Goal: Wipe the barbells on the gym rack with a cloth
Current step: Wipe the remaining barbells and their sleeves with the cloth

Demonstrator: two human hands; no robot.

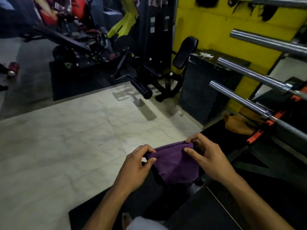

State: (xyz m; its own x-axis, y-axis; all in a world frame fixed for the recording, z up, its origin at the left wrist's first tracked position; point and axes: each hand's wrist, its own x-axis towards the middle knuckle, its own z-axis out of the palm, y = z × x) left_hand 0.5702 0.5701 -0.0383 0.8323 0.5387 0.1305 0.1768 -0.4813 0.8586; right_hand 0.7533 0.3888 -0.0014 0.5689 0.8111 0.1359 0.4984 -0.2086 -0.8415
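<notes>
Near the bottom centre, above the pale floor, the left hand (pixel 136 165) and right hand (pixel 206 156) each pinch an upper corner of a purple cloth (pixel 174 163), soft, light and limp; bunched into one palm it should grip better. Chrome barbells (pixel 249 73), hard and probably slick, lie racked far right, untouched.

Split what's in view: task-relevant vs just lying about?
Job:
purple cloth, pinched by left hand and right hand
barbells on the rack, right side

Lying about:
black and green exercise machine
black box
orange bag
</notes>
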